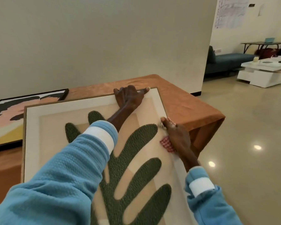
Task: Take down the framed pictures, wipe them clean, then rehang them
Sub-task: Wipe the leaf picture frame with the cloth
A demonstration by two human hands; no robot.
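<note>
Head view, leaf picture: the large leaf picture, a dark green tufted leaf on beige in a cream mount and thin brown frame, tilts up toward me. Its lower edge is out of sight.
Left hand: my left hand curls over the top rail near the right corner, forefinger straight along it.
Right hand: my right hand bunches a red-and-white checked cloth against the right-hand rail, thumb pressing down.
Table: an orange-brown draped table stands beyond the frame, by the wall.
Black-framed print: peach, yellow and black shapes — flat on the table at left, partly behind the leaf picture.
Stage: wiping, I judge; rehanging not yet done.
Risk: a hard sideways rub with a slack top grip could twist the frame off toward the floor — or into the print.
</note>
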